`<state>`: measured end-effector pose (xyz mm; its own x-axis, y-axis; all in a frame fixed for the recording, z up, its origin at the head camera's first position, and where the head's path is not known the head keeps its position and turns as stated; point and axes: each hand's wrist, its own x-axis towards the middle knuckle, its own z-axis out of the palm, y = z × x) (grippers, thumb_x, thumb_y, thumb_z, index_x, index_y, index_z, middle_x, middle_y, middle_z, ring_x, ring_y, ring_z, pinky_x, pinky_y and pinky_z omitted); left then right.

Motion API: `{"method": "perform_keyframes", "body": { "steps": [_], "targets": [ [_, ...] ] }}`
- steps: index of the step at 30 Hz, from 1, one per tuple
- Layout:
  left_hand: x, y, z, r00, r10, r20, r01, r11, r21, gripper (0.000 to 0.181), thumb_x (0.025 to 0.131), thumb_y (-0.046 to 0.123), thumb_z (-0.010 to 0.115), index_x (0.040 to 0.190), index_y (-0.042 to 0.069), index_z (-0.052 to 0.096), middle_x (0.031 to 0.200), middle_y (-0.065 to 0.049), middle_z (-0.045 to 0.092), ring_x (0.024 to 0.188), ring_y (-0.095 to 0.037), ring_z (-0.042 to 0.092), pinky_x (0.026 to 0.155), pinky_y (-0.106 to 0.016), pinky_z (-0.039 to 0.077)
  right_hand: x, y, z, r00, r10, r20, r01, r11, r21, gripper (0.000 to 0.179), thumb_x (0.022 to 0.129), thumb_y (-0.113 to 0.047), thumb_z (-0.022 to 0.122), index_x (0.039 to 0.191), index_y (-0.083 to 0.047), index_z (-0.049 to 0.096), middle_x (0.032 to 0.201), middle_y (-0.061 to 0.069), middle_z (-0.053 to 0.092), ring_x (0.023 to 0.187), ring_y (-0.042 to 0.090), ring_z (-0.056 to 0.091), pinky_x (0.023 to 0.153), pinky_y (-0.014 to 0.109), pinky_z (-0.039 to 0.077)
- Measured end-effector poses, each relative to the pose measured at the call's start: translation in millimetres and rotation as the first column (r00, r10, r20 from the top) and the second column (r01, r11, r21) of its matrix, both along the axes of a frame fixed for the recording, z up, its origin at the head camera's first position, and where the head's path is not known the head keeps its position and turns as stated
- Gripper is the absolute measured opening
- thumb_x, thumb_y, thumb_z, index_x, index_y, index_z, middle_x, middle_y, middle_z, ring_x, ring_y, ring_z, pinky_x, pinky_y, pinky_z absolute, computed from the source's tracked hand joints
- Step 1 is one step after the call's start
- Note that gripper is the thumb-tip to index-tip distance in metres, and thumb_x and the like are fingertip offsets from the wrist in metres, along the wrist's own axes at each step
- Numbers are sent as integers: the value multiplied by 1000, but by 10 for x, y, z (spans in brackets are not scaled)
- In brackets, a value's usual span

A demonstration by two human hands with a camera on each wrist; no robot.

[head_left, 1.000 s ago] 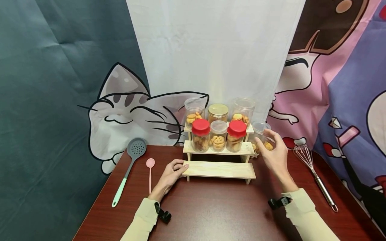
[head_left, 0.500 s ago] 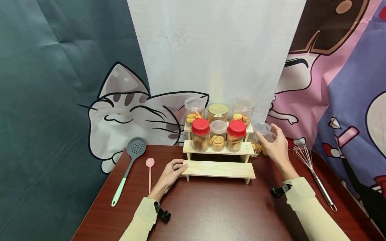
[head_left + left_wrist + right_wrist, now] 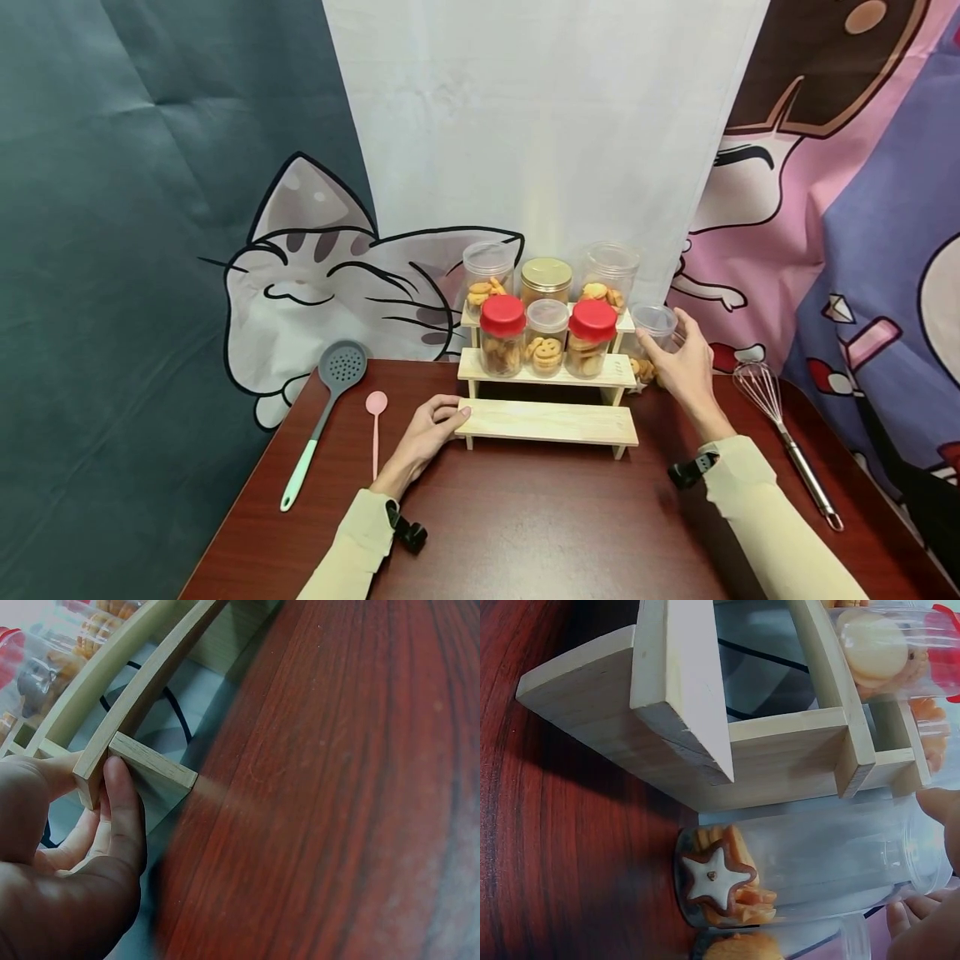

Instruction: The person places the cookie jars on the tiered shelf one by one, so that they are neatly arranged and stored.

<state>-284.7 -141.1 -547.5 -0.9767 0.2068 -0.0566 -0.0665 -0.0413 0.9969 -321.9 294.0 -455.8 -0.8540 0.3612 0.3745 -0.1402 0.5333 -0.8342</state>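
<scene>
My left hand (image 3: 422,435) pinches the left end of the lowest step of a three-tier wooden rack (image 3: 551,422). In the left wrist view, thumb and fingers lie on either side of the board (image 3: 116,739). Beyond the rack's right side, my right hand (image 3: 688,368) holds a clear lidded jar (image 3: 654,320) near its top, thumb on the near side. The right wrist view shows the jar's clear wall (image 3: 817,844), a star-shaped cookie (image 3: 718,876) low inside, and a second jar (image 3: 765,943) beside it.
Two red-lidded jars (image 3: 502,337) flank a small clear-lidded jar (image 3: 547,340) on the middle step. A gold-lidded jar (image 3: 546,278) stands between two clear jars on top. A slotted skimmer (image 3: 342,365) and pink spoon (image 3: 377,404) lie left, a whisk (image 3: 783,437) right.
My right hand has moved slightly right and around the top of the clear jar, whose lid shows more fully. The left hand keeps its place on the rack.
</scene>
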Motion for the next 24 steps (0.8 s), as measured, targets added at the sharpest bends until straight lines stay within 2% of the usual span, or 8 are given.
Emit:
{"method": "perform_keyframes", "body": {
  "steps": [6, 12, 18, 24],
  "targets": [
    [5, 8, 10, 1000, 7, 8, -7, 1000, 14, 46, 104, 13, 74, 139, -9, 54, 101, -6, 74, 83, -11, 69, 78, -22, 59, -6, -6, -34, 1000, -24, -20, 24, 1000, -15, 85, 93, -41, 87, 161, -9, 48, 151, 26, 63, 135, 42, 65, 115, 55, 52],
    [6, 14, 13, 1000, 13, -4, -13, 1000, -4, 46, 103, 14, 75, 139, -8, 55, 104, -10, 75, 84, -10, 69, 78, -22, 58, 51, 5, -69, 998, -40, -42, 39, 999, -31, 84, 91, -43, 89, 159, -11, 51, 149, 21, 65, 134, 37, 67, 113, 49, 54],
    [3, 20, 5, 1000, 11, -2, -11, 1000, -7, 46, 104, 14, 74, 140, -7, 55, 106, -10, 75, 85, -10, 69, 78, -23, 58, 180, 11, -78, 995, -44, -86, 37, 996, -81, 78, 90, -33, 91, 157, -13, 55, 145, 21, 68, 129, 31, 68, 109, 31, 57],
    [-1, 15, 1, 1000, 14, -3, -14, 1000, 11, 45, 103, 13, 75, 138, -6, 56, 103, -7, 75, 83, -11, 70, 77, -24, 59, 323, 12, -40, 992, -43, -117, 33, 995, -93, 75, 90, -26, 91, 156, -16, 57, 145, 21, 67, 116, 12, 66, 96, 11, 54]
  ]
}}
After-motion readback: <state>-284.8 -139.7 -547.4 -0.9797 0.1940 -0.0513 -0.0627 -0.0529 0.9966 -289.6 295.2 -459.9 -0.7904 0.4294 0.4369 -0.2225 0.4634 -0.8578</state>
